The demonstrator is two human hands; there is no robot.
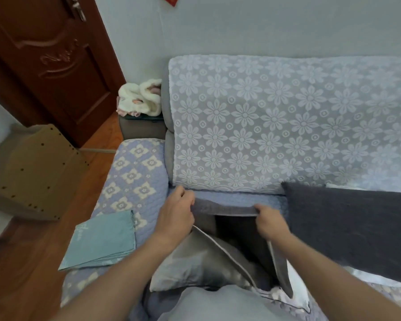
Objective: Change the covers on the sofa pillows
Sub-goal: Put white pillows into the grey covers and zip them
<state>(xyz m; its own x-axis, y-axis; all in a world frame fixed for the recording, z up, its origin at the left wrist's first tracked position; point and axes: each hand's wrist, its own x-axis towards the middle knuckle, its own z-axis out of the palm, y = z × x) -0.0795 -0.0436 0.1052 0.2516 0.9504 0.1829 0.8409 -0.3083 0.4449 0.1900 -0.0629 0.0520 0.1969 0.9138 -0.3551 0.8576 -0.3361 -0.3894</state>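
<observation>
Head view: left hand [175,213], right hand [270,220] pinch grey cover [225,208] edge, opening toward person.

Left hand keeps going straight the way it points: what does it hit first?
Probably the white floral lace throw hanging over the sofa backrest, at its bottom edge. The left hand grips the grey pillow cover and points up towards it; depth is unclear.

Home living room, probably. Sofa [276,126] with floral lace throw on backrest and quilted seat cover, against a pale wall [241,24]. Carved dark wood door [44,61], wood floor [21,262], fluffy slippers [140,98] on a small side stand.
</observation>
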